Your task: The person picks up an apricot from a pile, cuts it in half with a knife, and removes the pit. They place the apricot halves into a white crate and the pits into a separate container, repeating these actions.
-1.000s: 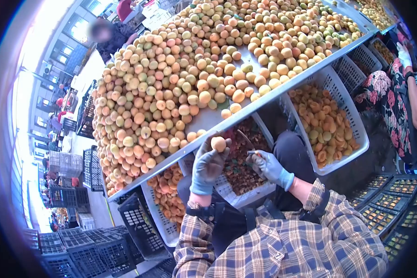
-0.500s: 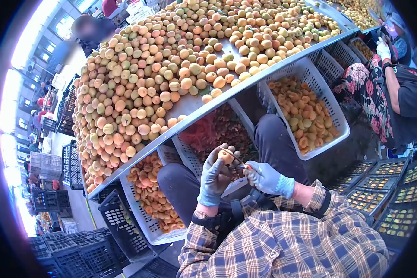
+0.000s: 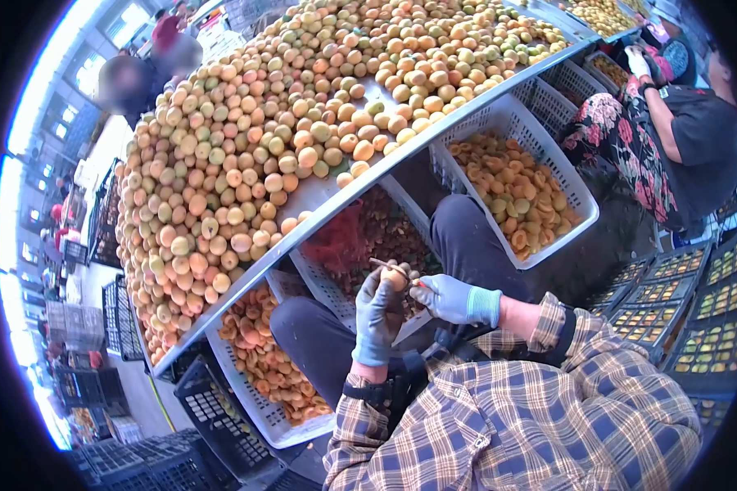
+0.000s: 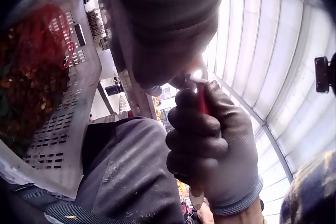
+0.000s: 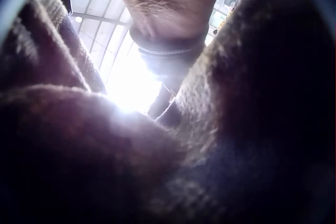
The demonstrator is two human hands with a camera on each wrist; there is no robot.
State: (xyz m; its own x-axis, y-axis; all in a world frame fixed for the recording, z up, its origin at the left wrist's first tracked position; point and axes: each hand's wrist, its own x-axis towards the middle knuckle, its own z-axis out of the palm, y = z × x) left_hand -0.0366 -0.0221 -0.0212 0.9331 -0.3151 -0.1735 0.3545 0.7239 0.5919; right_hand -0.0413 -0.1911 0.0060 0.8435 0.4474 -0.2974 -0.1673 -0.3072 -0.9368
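Observation:
In the head view my gloved left hand (image 3: 378, 317) holds a whole-looking apricot (image 3: 396, 280) at its fingertips, above my lap. My gloved right hand (image 3: 452, 298) is close beside it on the right. The left wrist view shows that right hand curled round the red handle of a small knife (image 4: 201, 100). Its metal blade points at the left hand's fingers, where the dark glove covers most of the fruit. Sleeve and glove block most of the right wrist view.
Heaped apricots (image 3: 246, 155) cover the metal-edged table (image 3: 246, 266). Below its edge stand white crates of split apricots (image 3: 512, 196) and, between my knees, a crate of brown pits with red netting (image 3: 336, 241). Trays (image 3: 671, 286) and a seated person (image 3: 630, 139) are at right.
My right hand has come in from the right, bringing the knife to the apricot in my left hand. The head view has shifted, so table and crates sit further left.

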